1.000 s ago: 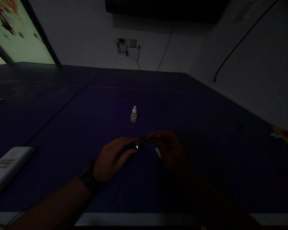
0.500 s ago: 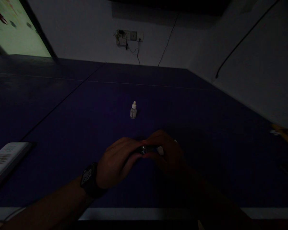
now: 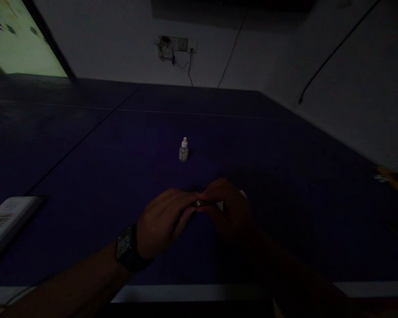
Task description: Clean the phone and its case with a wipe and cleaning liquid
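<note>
My left hand (image 3: 166, 218), with a dark smartwatch (image 3: 125, 247) at its wrist, pinches a small dark, shiny object (image 3: 199, 203). From the other side my right hand (image 3: 227, 207) grips the same object, so the fingertips of both hands meet around it. Fingers and dim light hide most of its shape, and I cannot make out its kind. Something white (image 3: 220, 206) shows beneath my right hand, largely covered. Beyond my hands a small dropper bottle (image 3: 183, 153) with a white cap stands upright on the dark blue table (image 3: 126, 150).
A white box-like item (image 3: 9, 218) with printing lies at the left. Near the right edge is a yellow packet-like thing (image 3: 396, 180). Sockets (image 3: 174, 44) with plugged cables are on the back wall. A cable (image 3: 338, 53) hangs along the right wall.
The view has shifted slightly. Both hands stay together on the small dark object, and less of it shows between my fingertips. The dropper bottle stands where it was.
</note>
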Tool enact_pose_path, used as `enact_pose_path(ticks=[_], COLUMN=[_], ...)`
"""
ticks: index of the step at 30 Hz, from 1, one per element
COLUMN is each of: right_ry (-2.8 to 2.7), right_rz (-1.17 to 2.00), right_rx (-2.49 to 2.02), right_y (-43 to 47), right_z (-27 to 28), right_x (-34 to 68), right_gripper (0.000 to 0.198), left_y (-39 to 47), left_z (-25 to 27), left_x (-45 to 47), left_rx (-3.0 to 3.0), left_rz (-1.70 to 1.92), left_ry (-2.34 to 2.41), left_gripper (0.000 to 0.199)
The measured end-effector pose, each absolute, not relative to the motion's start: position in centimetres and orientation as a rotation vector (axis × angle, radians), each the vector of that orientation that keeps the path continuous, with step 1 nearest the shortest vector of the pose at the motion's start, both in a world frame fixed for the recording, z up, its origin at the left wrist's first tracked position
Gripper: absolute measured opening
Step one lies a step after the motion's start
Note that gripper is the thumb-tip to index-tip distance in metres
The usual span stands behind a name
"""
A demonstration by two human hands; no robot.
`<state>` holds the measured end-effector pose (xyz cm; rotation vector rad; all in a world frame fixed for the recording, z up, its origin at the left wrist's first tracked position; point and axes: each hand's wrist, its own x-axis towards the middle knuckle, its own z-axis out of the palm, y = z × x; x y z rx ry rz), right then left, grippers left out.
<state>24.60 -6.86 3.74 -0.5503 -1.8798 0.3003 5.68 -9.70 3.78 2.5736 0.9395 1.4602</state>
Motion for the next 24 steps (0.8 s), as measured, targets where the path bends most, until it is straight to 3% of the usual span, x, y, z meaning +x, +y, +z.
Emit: enact_pose_path(ticks=[6,14,20,24], right_ry=[-1.675,-1.625,-2.096,-1.991], right_rz=[0.291,0.476,0.168,0.161], right_rx=[-0.649,-0.576,-0.588,-0.602], right_y=[-6.7,-6.1,-5.3,-5.4], right_z=[3.5,3.8,4.8,4.5], right_x=[24.9,26.5,27.6,27.2], right_gripper=[0.008,0.014,0.019,0.018], left_y=[-8.7,-8.0,-7.3,-7.4], left_z=[3.1,2.9,3.9,4.4], left_x=[5.4,4.3,3.5,3.4], left_rx=[2.517,2.581,2.863,2.725], left_rz=[1.343,1.359,1.402,1.498], left_ry=[1.008,1.1,1.068,1.056], left_gripper=[0.039,0.026,0.024,0.028])
